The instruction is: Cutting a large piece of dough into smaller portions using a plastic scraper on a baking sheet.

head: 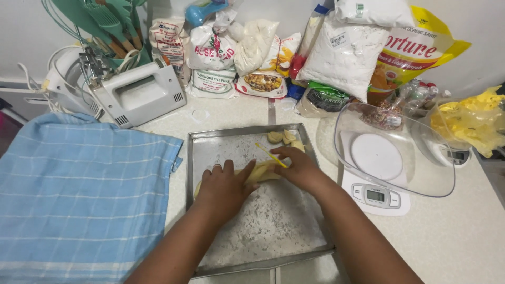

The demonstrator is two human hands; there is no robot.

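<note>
A floured metal baking tray (195, 158) lies in front of me on the pale counter. My left hand (223, 185) presses flat on a roll of yellow dough (261, 172) in the tray's middle. My right hand (297, 167) holds a thin yellow cutter (269, 154) against the right end of the dough roll. Several cut dough pieces (284, 138) sit in the tray's far right corner.
A blue checked cloth (79, 194) covers the left. A white hand mixer (134, 94) stands at the back left. Bags of flour and other ingredients (342, 52) line the wall. A kitchen scale with a clear bowl (392, 152) stands right of the tray, yellow plastic (473, 121) beyond.
</note>
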